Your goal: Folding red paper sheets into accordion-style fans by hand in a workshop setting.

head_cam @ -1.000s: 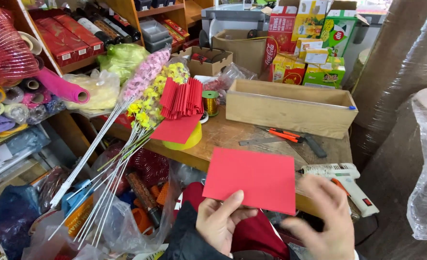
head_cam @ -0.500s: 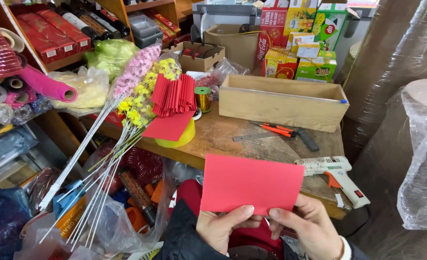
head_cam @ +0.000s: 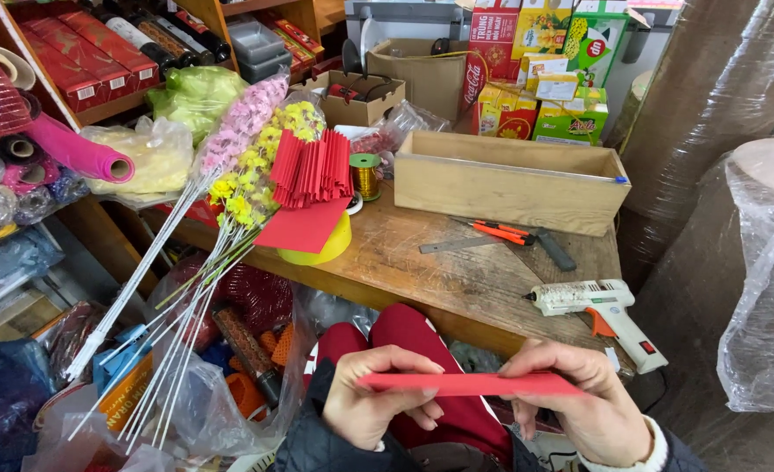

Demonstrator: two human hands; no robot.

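Below the counter (head_cam: 492, 280) edge, over my lap, my left hand (head_cam: 374, 404) and right hand (head_cam: 583, 404) pinch a red paper sheet (head_cam: 470, 383) by its ends; I judge it light, floppy, easily creased.

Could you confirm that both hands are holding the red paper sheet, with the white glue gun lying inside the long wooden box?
Not quite. In the head view the white glue gun lies on the wooden table, outside the long wooden box. The left hand and right hand do hold the red paper sheet.
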